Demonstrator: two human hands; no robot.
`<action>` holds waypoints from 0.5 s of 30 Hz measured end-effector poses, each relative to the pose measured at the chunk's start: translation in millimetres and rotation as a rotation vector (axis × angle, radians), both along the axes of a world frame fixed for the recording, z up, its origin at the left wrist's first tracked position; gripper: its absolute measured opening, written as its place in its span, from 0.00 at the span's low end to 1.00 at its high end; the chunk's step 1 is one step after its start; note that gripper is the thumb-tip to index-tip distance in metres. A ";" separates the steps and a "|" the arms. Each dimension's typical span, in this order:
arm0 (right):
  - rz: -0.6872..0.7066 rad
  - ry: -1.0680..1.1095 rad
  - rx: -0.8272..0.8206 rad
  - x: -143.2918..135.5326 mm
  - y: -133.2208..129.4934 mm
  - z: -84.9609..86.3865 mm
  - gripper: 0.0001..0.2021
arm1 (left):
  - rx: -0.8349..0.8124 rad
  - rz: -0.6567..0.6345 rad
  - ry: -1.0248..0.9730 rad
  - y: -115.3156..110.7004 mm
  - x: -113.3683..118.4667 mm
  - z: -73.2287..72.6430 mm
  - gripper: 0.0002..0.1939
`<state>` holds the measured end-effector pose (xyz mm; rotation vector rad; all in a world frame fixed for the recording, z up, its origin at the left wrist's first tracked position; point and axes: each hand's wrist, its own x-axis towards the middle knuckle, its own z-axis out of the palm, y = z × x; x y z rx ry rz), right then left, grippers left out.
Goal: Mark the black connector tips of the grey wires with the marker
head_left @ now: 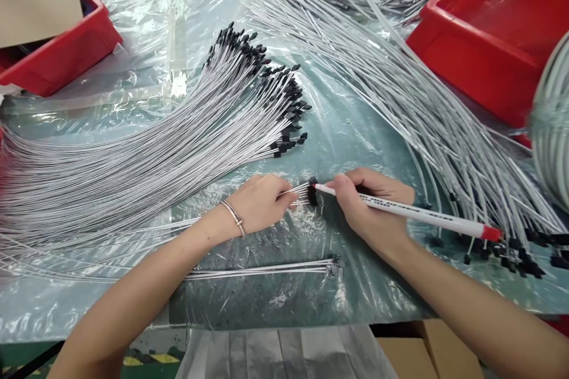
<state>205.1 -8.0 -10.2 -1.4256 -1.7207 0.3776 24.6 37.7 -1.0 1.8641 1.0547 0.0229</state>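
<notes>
My left hand [262, 204] pinches a few thin white cables just behind their black connectors [313, 191]. In my right hand [376, 201] is a white marker pen [413, 215] with a red end, gripped like a writing pen. Its red tip touches or nearly touches the connectors. Below my hands lies a small group of cables [275, 270], with dark ends toward the right. A large fanned bundle of cables [146, 172] spreads to the left, its black connectors [284, 95] bunched above my left hand.
Another thick cable bundle [400, 83] runs diagonally down the right side. A red bin [471, 53] stands at the upper right, beside a cable coil [553, 118]. A second red bin [66, 56] sits at the upper left. Clear plastic sheeting [137, 77] covers the table.
</notes>
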 end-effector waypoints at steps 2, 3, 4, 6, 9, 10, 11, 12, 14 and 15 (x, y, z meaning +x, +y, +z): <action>0.003 -0.002 -0.015 -0.4 0.4 0.1 0.13 | 0.002 -0.001 0.004 0.4 -0.2 0.2 0.18; 0.006 -0.002 -0.023 -0.7 0.5 0.2 0.13 | 0.001 -0.004 0.005 0.6 -0.2 0.2 0.17; 0.008 -0.004 -0.028 -0.9 0.7 0.2 0.13 | 0.001 -0.006 0.005 0.6 -0.1 0.2 0.17; 0.006 -0.007 -0.025 -1.1 0.8 0.2 0.13 | 0.004 -0.004 0.004 0.5 0.2 -0.1 0.17; 0.013 0.001 -0.017 -1.0 0.4 0.2 0.14 | 0.006 0.000 0.006 0.0 0.8 -0.7 0.18; 0.014 0.005 -0.013 -1.0 0.3 0.3 0.13 | 0.004 -0.001 0.005 -0.1 0.9 -0.9 0.17; 0.013 0.009 -0.010 -1.1 0.2 0.3 0.13 | 0.005 -0.001 0.002 -0.1 1.0 -1.1 0.17; 0.012 0.014 -0.009 -1.2 0.2 0.4 0.13 | 0.004 -0.002 -0.003 0.0 1.0 -1.3 0.17; 0.008 0.028 -0.008 -1.8 0.7 0.3 0.12 | 0.003 -0.006 -0.017 0.2 0.8 -1.5 0.18; 0.006 0.034 -0.010 -2.0 1.2 0.1 0.12 | 0.004 -0.009 -0.021 0.4 0.7 -1.6 0.18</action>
